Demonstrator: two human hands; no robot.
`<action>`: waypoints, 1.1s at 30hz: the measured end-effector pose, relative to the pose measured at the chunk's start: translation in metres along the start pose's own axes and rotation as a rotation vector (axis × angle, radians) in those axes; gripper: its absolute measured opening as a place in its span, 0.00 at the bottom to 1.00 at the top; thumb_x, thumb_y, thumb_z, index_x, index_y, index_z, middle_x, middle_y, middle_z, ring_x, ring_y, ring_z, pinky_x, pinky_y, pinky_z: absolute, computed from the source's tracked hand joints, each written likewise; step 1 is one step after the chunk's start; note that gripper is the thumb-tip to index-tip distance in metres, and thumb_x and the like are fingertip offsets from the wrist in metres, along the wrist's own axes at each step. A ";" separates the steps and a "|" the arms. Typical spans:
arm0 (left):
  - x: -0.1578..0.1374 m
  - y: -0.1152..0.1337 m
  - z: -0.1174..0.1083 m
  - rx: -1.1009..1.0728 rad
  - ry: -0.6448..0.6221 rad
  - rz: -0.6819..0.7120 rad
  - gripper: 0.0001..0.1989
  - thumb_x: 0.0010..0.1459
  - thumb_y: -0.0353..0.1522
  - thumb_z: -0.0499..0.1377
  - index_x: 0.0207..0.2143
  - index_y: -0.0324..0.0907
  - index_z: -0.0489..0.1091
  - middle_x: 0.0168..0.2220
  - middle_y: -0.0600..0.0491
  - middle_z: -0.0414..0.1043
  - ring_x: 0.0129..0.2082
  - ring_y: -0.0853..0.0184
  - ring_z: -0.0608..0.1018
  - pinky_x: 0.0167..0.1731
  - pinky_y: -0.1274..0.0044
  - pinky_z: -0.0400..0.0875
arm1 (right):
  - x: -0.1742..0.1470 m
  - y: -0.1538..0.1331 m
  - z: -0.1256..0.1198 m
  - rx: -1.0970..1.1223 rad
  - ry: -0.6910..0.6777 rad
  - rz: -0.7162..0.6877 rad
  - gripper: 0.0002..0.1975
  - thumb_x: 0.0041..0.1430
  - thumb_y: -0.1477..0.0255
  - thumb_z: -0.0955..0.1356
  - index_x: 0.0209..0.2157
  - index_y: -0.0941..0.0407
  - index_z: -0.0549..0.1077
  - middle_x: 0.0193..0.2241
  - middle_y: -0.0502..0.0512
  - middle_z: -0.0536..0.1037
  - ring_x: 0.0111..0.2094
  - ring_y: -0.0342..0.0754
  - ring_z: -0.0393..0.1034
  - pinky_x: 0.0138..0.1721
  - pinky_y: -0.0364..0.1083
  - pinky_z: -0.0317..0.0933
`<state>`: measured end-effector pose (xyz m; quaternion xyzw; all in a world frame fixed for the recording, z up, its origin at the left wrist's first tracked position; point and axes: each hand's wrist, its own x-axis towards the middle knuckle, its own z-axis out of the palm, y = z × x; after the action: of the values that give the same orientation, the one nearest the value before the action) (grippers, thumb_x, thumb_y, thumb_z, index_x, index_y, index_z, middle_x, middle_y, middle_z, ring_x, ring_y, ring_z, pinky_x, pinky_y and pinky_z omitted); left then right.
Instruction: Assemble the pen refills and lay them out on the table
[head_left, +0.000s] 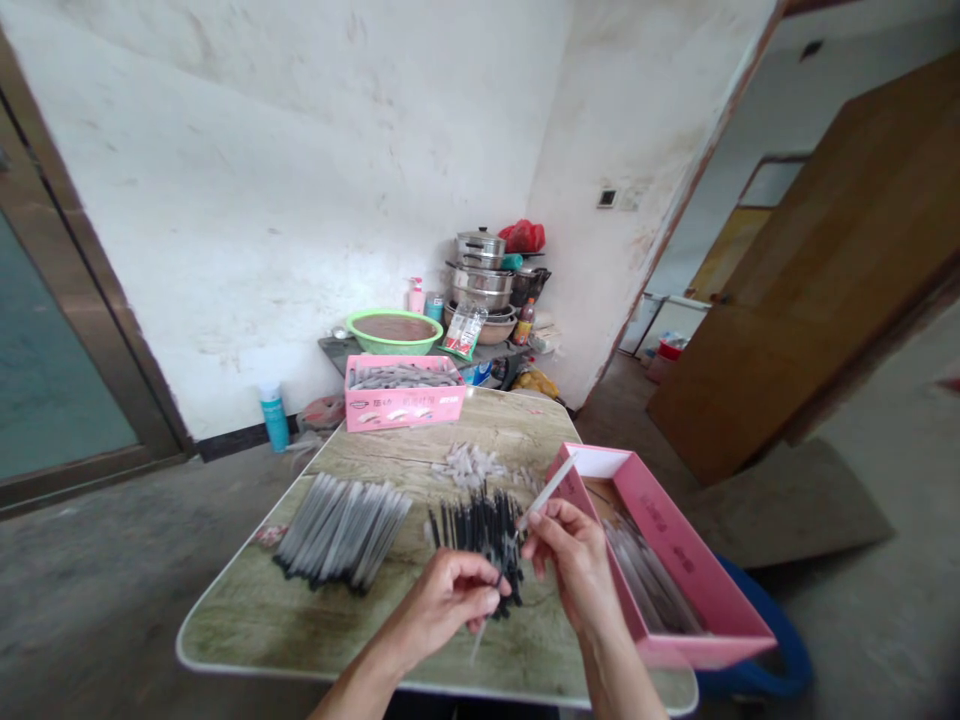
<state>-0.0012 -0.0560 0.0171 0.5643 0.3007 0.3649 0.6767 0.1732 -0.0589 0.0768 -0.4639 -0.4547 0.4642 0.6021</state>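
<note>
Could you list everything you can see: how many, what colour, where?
Table: 1, woodgrain, centre
Tubes: many, grey with black ends, table's left
Rods: many, black, table's middle
Short pieces: many, whitish, beyond rods
Near box: 1, pink, table's right
Far box: 1, pink, table's far edge
Sticks: many, pale, inside both boxes
Basin: 1, green, back
Pots: several, silver, back
Bag: 1, red, by pots
Pump bottle: 1, pink, behind basin
Can: 1, blue, left floor
Wooden door: 1, brown, right
Glass door: 1, brown-framed, left
Clutter: uncountable, mixed, around pots
Left hand: 1, bare, front, pinching thin piece
Right hand: 1, bare, front, holding whitish tube
</note>
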 end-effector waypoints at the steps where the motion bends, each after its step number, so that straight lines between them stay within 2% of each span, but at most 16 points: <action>1: 0.000 -0.001 -0.001 0.003 0.002 0.002 0.15 0.49 0.39 0.64 0.33 0.35 0.76 0.28 0.50 0.73 0.21 0.73 0.70 0.23 0.81 0.66 | -0.001 0.002 0.001 0.004 -0.015 0.014 0.12 0.52 0.65 0.71 0.26 0.60 0.71 0.18 0.52 0.75 0.13 0.37 0.61 0.13 0.37 0.54; 4: 0.000 -0.004 -0.004 -0.012 0.004 0.021 0.15 0.50 0.39 0.63 0.33 0.35 0.75 0.26 0.51 0.71 0.21 0.74 0.69 0.22 0.81 0.66 | -0.003 0.009 0.004 0.015 -0.053 0.073 0.13 0.50 0.65 0.72 0.25 0.60 0.70 0.21 0.52 0.76 0.14 0.39 0.65 0.12 0.36 0.54; 7: 0.004 -0.007 -0.005 -0.087 0.029 0.060 0.16 0.49 0.38 0.64 0.36 0.36 0.71 0.24 0.54 0.69 0.19 0.74 0.69 0.20 0.81 0.64 | -0.007 0.016 0.006 -0.003 -0.082 0.126 0.12 0.50 0.65 0.72 0.25 0.59 0.70 0.16 0.49 0.74 0.13 0.40 0.65 0.11 0.36 0.54; 12: 0.010 -0.005 0.002 -0.152 0.177 0.104 0.21 0.48 0.37 0.65 0.43 0.38 0.66 0.23 0.56 0.68 0.19 0.73 0.69 0.20 0.80 0.63 | -0.012 0.027 0.014 -0.068 -0.109 0.196 0.12 0.50 0.66 0.71 0.23 0.59 0.68 0.15 0.49 0.73 0.13 0.41 0.66 0.10 0.36 0.55; 16: 0.009 -0.006 0.007 -0.235 0.238 0.025 0.22 0.48 0.37 0.66 0.43 0.35 0.68 0.27 0.52 0.71 0.22 0.73 0.71 0.23 0.80 0.64 | -0.013 0.036 0.018 -0.103 -0.172 0.306 0.15 0.53 0.63 0.67 0.21 0.59 0.66 0.13 0.49 0.72 0.10 0.40 0.63 0.08 0.36 0.53; 20: 0.007 -0.011 0.008 -0.382 0.185 -0.059 0.22 0.50 0.39 0.65 0.44 0.34 0.70 0.29 0.49 0.74 0.25 0.71 0.74 0.27 0.79 0.67 | -0.012 0.041 0.015 -0.148 -0.223 0.374 0.12 0.52 0.66 0.65 0.21 0.59 0.67 0.13 0.48 0.71 0.09 0.40 0.62 0.06 0.36 0.50; 22: 0.008 -0.012 0.008 -0.389 0.186 -0.080 0.22 0.50 0.42 0.63 0.42 0.34 0.70 0.25 0.50 0.73 0.22 0.71 0.73 0.23 0.80 0.66 | -0.013 0.041 0.012 -0.198 -0.295 0.381 0.11 0.52 0.68 0.64 0.23 0.60 0.70 0.14 0.47 0.71 0.09 0.39 0.60 0.07 0.35 0.50; 26: 0.010 -0.012 0.007 -0.270 0.318 -0.103 0.21 0.47 0.44 0.65 0.35 0.36 0.71 0.20 0.55 0.70 0.15 0.74 0.69 0.14 0.83 0.60 | -0.016 0.035 0.012 -0.259 -0.496 0.398 0.10 0.52 0.70 0.64 0.25 0.61 0.73 0.14 0.47 0.70 0.09 0.37 0.58 0.08 0.35 0.50; 30: 0.012 -0.008 0.002 -0.306 0.386 -0.064 0.18 0.46 0.43 0.66 0.31 0.37 0.70 0.20 0.55 0.69 0.17 0.74 0.70 0.15 0.84 0.61 | -0.025 0.035 0.012 -0.219 -0.462 0.354 0.17 0.55 0.60 0.66 0.26 0.60 0.72 0.15 0.48 0.70 0.11 0.38 0.62 0.11 0.36 0.54; 33: 0.013 -0.005 -0.007 -0.348 0.419 -0.061 0.17 0.47 0.42 0.65 0.31 0.36 0.71 0.22 0.53 0.71 0.17 0.74 0.70 0.15 0.84 0.62 | -0.037 0.041 0.007 -0.175 -0.468 0.318 0.19 0.53 0.57 0.69 0.28 0.60 0.70 0.17 0.49 0.71 0.15 0.40 0.65 0.16 0.38 0.58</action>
<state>0.0014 -0.0419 0.0113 0.3426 0.3835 0.4994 0.6973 0.1554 -0.0889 0.0337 -0.4597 -0.5412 0.6061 0.3584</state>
